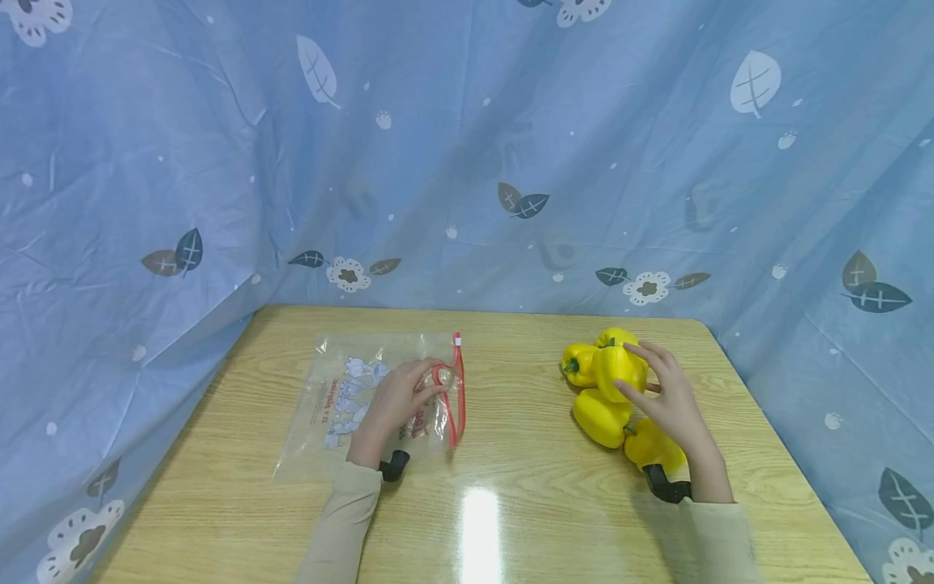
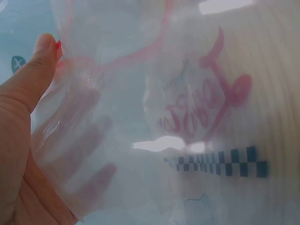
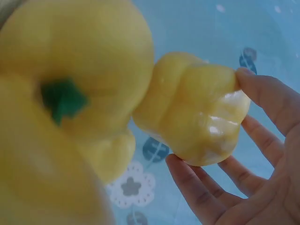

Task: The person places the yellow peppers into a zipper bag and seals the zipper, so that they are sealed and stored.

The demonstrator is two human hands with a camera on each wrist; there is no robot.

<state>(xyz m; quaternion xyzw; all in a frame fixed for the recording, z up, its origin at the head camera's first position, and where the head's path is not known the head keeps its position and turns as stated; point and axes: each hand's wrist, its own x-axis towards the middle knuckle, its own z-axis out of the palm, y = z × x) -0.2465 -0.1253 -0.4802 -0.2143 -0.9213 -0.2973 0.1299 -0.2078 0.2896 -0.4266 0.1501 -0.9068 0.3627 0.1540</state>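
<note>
On the left of the table, a clear plastic zip bag (image 1: 409,349) with printed figures lies with its red zip edge (image 1: 461,397) to the right. My left hand (image 1: 397,397) pinches the bag by that edge; in the left wrist view the thumb (image 2: 40,65) is in front of the plastic and the other fingers show blurred through it. On the right, my right hand (image 1: 674,401) grips a yellow bell pepper (image 3: 201,112) between thumb and fingertips. Several more yellow bell peppers (image 1: 601,418) with green stems cluster around and below it.
The light wooden table (image 1: 525,454) has a blue curtain (image 1: 438,162) with leaf and flower prints behind it and on both sides. Bright glare (image 1: 479,527) lies near the front. Black wrist mounts (image 1: 394,466) sit by both sleeves.
</note>
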